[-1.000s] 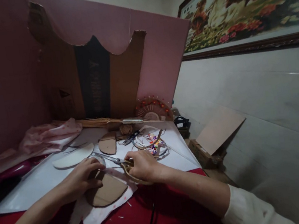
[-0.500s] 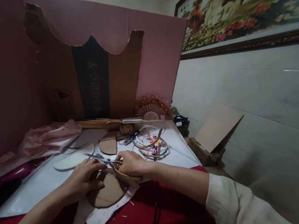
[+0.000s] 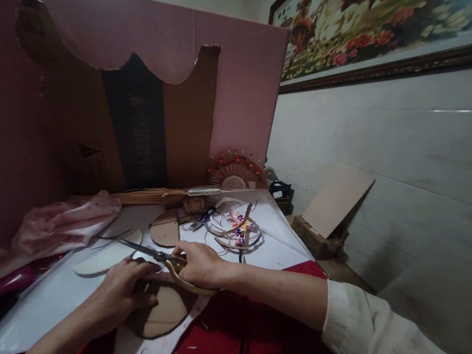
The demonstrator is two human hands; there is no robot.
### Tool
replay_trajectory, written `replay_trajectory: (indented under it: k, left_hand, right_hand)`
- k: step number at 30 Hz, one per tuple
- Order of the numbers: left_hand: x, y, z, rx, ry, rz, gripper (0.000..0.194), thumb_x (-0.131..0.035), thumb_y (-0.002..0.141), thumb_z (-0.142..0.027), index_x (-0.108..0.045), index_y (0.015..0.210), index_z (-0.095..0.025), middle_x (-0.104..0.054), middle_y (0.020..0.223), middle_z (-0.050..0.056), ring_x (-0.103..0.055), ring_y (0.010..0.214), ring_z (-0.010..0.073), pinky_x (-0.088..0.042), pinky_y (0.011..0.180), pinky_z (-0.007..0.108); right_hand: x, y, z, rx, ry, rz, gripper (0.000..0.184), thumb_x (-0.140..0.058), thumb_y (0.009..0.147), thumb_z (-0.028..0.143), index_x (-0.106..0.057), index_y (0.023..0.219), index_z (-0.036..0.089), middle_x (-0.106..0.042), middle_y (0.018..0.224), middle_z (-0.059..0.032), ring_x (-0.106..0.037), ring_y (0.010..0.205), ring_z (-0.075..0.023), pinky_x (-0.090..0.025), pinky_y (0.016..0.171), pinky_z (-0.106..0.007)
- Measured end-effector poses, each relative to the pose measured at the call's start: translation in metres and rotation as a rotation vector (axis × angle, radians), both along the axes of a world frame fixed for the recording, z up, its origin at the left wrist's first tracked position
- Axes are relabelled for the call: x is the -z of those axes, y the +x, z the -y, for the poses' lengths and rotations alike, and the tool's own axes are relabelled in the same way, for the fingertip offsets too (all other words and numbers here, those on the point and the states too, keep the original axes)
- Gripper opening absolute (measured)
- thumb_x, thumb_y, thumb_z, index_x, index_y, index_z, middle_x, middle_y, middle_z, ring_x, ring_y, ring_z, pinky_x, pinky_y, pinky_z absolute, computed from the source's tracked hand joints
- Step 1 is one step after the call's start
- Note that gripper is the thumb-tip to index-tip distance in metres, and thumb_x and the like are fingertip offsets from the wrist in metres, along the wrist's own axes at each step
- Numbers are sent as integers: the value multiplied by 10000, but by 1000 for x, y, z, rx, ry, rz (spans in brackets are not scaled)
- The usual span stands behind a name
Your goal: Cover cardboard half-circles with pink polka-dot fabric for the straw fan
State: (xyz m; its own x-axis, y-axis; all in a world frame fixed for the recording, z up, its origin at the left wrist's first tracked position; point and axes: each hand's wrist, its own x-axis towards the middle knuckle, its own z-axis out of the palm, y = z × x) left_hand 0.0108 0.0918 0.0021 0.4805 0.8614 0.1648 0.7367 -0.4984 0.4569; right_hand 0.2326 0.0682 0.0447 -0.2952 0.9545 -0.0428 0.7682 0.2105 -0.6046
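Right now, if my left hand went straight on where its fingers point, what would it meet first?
Your left hand would probably meet the gold-handled scissors first, held in your right hand; the gap in depth is unclear.

The left hand [image 3: 124, 294] covers part of the cardboard [image 3: 168, 314], the right hand [image 3: 200, 266] partly hides the handles of the scissors [image 3: 157, 255], and the painting [image 3: 375, 11] is cut off.

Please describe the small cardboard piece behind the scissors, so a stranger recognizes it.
On the white sheet, look just beyond the scissors. The small cardboard piece has a rounded left side and a straight right one. It is brown, unlike the pale piece leftward, and no hand touches it.
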Motion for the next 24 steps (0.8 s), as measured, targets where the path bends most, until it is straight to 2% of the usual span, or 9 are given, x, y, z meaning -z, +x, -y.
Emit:
replay_trajectory:
  k: [3,7,11,15,19,24]
  left_hand:
    - [-7,3,5,0,-30,9,396,-692,623,-255,-721,1015,-211,-673,1129,107,-579,1067,319,-438,921,411]
    - [-17,9,11,-35,-94,-7,377,-646,629,-232,-692,1000,-195,-697,1024,105,-610,970,321,-463,837,421]
    - [-25,16,14,-17,-157,-4,388,-614,613,-204,-676,996,-203,-711,963,71,-635,897,289,-483,771,376]
    - [-35,21,15,10,-209,-1,538,-618,586,-209,-671,1122,-222,-721,981,47,-648,923,285,-496,786,363]
    - [-41,23,9,-6,-221,-19,614,-614,548,-207,-666,1160,-185,-720,1067,84,-643,999,310,-492,846,390]
    - [-49,27,-12,29,-222,-60,644,-585,547,-190,-649,1188,-192,-726,1080,47,-656,1004,271,-502,826,320]
  right_hand:
    - [3,1,1,-22,21,-17,424,-712,720,352,-661,1129,254,-726,1021,-30,-638,887,-209,-405,686,-268]
    - [3,2,2,-17,12,-51,392,-709,718,329,-671,1098,239,-720,973,-24,-629,840,-189,-406,654,-248]
    - [6,4,-3,-10,1,-127,371,-748,681,285,-677,1041,228,-704,904,-4,-609,779,-162,-411,645,-230]
    - [9,7,-10,1,-80,-262,384,-782,600,188,-673,968,210,-680,829,14,-598,753,-153,-408,616,-217]
    - [5,11,-16,60,-232,-391,436,-788,558,104,-654,965,187,-639,717,47,-573,650,-121,-398,575,-200]
    - [-1,16,-28,97,-282,-436,446,-797,530,87,-649,943,167,-595,636,73,-526,566,-95,-393,543,-189]
